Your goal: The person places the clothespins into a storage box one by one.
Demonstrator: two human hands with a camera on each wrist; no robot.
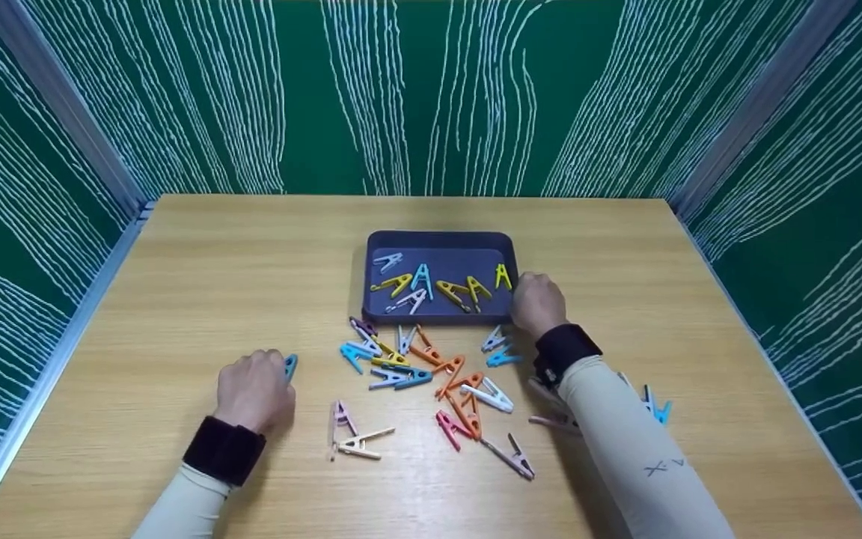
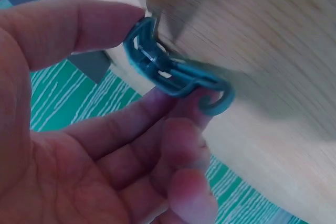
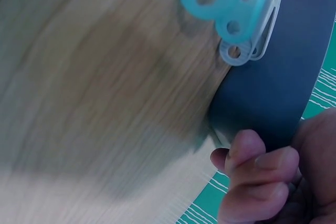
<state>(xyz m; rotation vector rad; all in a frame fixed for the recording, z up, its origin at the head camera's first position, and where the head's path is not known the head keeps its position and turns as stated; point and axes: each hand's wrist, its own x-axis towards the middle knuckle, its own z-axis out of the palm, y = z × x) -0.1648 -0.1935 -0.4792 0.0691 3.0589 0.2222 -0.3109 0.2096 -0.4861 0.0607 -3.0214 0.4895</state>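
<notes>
My left hand [image 1: 255, 389] pinches a teal clothespin [image 2: 173, 74] between thumb and fingers, low over the table's left part. In the left wrist view the thumb presses one handle end, and the hooked end points away from the palm. At the right end of a dark tray [image 1: 438, 320], my right hand [image 1: 539, 305] grips the wall near the front corner, its fingers curled in the right wrist view. Inside the tray lie several clothespins, among them a light blue one [image 1: 421, 278] and a yellow one [image 1: 503, 276]. A blue clothespin [image 1: 503, 358] lies just outside its front wall.
Several loose clothespins spread before the tray, including an orange one [image 1: 450, 370], a red one [image 1: 452, 429] and a cream one [image 1: 360, 447]. Others lie beside and partly under the right forearm, such as a blue one [image 1: 655, 408]. Green walls [image 1: 416, 97] enclose the table.
</notes>
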